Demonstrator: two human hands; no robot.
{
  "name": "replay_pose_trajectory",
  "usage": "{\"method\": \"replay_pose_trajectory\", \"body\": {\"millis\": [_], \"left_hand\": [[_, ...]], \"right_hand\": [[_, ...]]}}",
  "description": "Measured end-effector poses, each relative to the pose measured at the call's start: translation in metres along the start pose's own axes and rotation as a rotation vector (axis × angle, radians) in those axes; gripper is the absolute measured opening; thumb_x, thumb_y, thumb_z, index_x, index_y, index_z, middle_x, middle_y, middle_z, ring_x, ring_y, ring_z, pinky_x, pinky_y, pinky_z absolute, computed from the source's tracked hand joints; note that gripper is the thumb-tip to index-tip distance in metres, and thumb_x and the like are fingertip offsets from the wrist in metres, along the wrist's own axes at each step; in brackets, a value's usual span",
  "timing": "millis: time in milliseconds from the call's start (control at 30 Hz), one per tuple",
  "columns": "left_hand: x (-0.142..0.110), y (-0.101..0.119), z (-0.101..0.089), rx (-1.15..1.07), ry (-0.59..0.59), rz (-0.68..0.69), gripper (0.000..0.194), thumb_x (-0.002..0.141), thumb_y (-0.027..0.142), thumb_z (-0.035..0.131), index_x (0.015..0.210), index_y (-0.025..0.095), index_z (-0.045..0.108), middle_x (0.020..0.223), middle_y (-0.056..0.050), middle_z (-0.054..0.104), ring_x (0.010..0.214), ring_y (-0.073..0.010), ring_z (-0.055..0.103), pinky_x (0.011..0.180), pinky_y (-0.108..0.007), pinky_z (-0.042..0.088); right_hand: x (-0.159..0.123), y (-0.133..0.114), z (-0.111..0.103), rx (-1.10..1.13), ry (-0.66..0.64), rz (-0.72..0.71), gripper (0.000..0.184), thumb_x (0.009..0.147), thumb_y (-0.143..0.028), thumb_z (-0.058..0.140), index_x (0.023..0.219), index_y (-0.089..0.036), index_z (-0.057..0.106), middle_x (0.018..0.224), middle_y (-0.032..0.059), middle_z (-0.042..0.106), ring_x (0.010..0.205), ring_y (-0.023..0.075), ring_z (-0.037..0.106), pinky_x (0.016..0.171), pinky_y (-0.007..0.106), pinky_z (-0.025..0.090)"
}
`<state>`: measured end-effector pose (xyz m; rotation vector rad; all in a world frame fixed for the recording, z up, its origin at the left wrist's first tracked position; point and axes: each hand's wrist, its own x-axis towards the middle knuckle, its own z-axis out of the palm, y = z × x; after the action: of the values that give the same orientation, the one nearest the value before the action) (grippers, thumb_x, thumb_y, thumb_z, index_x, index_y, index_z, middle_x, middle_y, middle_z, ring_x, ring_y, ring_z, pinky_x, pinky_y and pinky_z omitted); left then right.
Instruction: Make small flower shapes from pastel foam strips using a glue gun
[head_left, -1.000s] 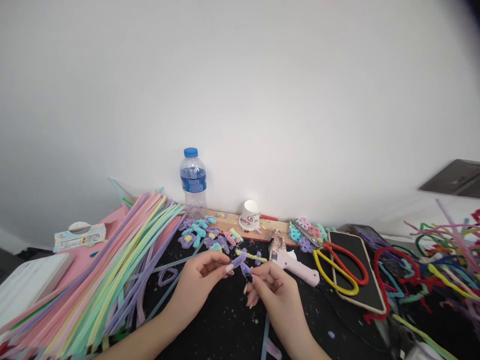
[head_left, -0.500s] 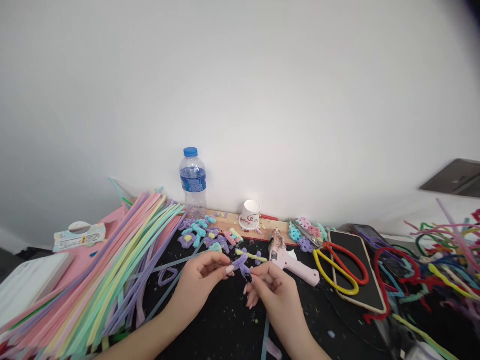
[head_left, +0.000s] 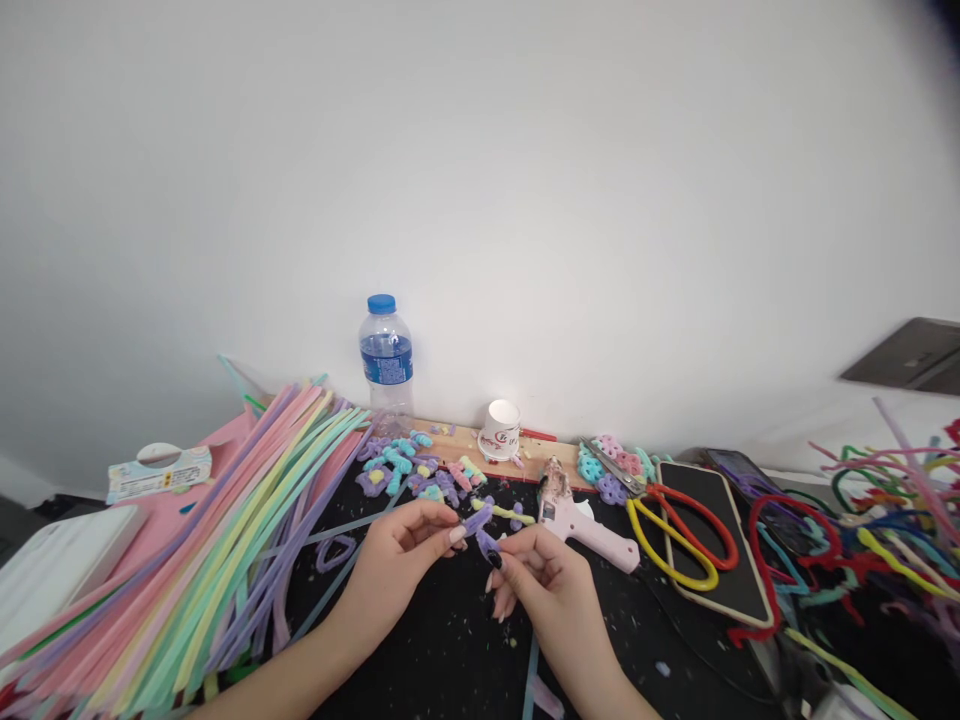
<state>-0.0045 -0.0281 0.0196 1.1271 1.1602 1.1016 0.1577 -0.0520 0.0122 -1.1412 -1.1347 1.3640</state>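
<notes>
A short purple pipe cleaner point(head_left: 478, 520), bent into loops, is held between my two hands above the black work surface. My left hand point(head_left: 409, 550) pinches its left end between thumb and forefinger. On the other side, my right hand point(head_left: 544, 575) grips the right end with thumb and forefinger, the other fingers curled below. Just behind the piece lies a yellow pipe cleaner strip point(head_left: 517, 516). Small purple, blue and pink pipe cleaner shapes point(head_left: 397, 468) are heaped beyond my left hand. A pale pink glue gun point(head_left: 592, 535) rests beyond my right hand.
Long pastel pipe cleaners point(head_left: 247, 530) cover the left side. A water bottle point(head_left: 386, 360) and a paper cup point(head_left: 500, 430) stand near the wall. Scissors point(head_left: 675, 525) with red and yellow handles overlap a dark tablet-like panel point(head_left: 727, 590). Tangled coloured pipe cleaners point(head_left: 892, 520) fill the right.
Both hands stay almost in place with the same grip. The purple pipe cleaner has shifted very slightly to the left between the fingertips.
</notes>
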Motion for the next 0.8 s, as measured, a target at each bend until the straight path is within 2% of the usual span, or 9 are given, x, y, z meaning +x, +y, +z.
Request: {"method": "replay_pose_trajectory", "body": {"millis": [133, 200, 267, 367, 433, 500, 600, 800], "left_hand": [[0.000, 0.002, 0.000, 0.002, 0.029, -0.010, 0.010, 0.068, 0.021, 0.071, 0.073, 0.016, 0.064, 0.068, 0.001, 0.065, 0.064, -0.0137, 0.060, 0.064, -0.022, 0.048], [0.000, 0.003, 0.001, -0.006, 0.030, -0.017, 0.011, 0.067, 0.022, 0.071, 0.073, 0.016, 0.064, 0.068, 0.001, 0.065, 0.064, -0.0134, 0.060, 0.064, -0.021, 0.048], [0.000, 0.003, 0.001, -0.024, 0.016, -0.031, 0.012, 0.068, 0.022, 0.071, 0.074, 0.016, 0.064, 0.069, 0.001, 0.064, 0.065, -0.0133, 0.060, 0.065, -0.022, 0.048], [0.000, 0.000, 0.002, -0.078, -0.032, -0.079, 0.015, 0.069, 0.025, 0.070, 0.077, 0.015, 0.063, 0.069, 0.001, 0.064, 0.068, -0.0138, 0.060, 0.066, -0.022, 0.048], [0.000, -0.002, 0.001, -0.123, -0.067, -0.107, 0.016, 0.071, 0.027, 0.070, 0.079, 0.015, 0.062, 0.070, 0.001, 0.064, 0.070, -0.0139, 0.060, 0.067, -0.023, 0.047], [0.000, -0.004, 0.001, -0.161, -0.087, -0.122, 0.017, 0.071, 0.027, 0.070, 0.080, 0.015, 0.062, 0.071, 0.001, 0.064, 0.071, -0.0134, 0.059, 0.067, -0.022, 0.047], [0.000, -0.006, 0.002, -0.196, -0.100, -0.135, 0.017, 0.071, 0.027, 0.071, 0.080, 0.016, 0.062, 0.071, 0.001, 0.063, 0.070, -0.0121, 0.059, 0.067, -0.021, 0.047], [-0.001, -0.007, 0.003, -0.261, -0.122, -0.161, 0.018, 0.070, 0.027, 0.072, 0.079, 0.016, 0.062, 0.071, 0.001, 0.062, 0.069, -0.0107, 0.058, 0.066, -0.020, 0.046]], "right_hand": [[-0.003, 0.002, -0.001, -0.066, -0.008, -0.020, 0.029, 0.076, -0.043, 0.063, 0.074, -0.016, 0.053, 0.057, -0.0001, 0.061, 0.043, 0.0103, 0.055, 0.044, 0.021, 0.043], [-0.004, 0.003, -0.003, -0.172, 0.030, -0.090, 0.023, 0.080, -0.038, 0.060, 0.077, -0.016, 0.055, 0.058, 0.0002, 0.060, 0.046, 0.0114, 0.055, 0.046, 0.022, 0.044], [-0.006, 0.003, -0.006, -0.322, 0.082, -0.213, 0.015, 0.083, -0.030, 0.057, 0.078, -0.016, 0.058, 0.060, 0.0012, 0.059, 0.051, 0.0129, 0.056, 0.050, 0.024, 0.045], [-0.006, -0.001, -0.010, -0.489, 0.121, -0.494, 0.008, 0.083, -0.018, 0.054, 0.077, -0.017, 0.059, 0.072, 0.0045, 0.061, 0.066, 0.0157, 0.059, 0.059, 0.025, 0.047], [-0.006, -0.004, -0.010, -0.537, 0.129, -0.674, 0.010, 0.082, -0.010, 0.053, 0.078, -0.017, 0.058, 0.078, 0.0054, 0.061, 0.073, 0.0158, 0.059, 0.064, 0.025, 0.048], [-0.005, -0.007, -0.009, -0.569, 0.131, -0.779, 0.013, 0.081, -0.005, 0.052, 0.078, -0.016, 0.057, 0.077, 0.0049, 0.059, 0.072, 0.0145, 0.059, 0.065, 0.024, 0.047], [-0.005, -0.008, -0.007, -0.601, 0.112, -0.820, 0.015, 0.081, -0.002, 0.052, 0.077, -0.015, 0.056, 0.077, 0.0053, 0.057, 0.070, 0.0134, 0.057, 0.064, 0.023, 0.046], [-0.005, -0.007, -0.007, -0.649, 0.083, -0.797, 0.016, 0.082, -0.002, 0.050, 0.074, -0.015, 0.054, 0.074, 0.0060, 0.056, 0.068, 0.0132, 0.055, 0.062, 0.023, 0.045]]}}
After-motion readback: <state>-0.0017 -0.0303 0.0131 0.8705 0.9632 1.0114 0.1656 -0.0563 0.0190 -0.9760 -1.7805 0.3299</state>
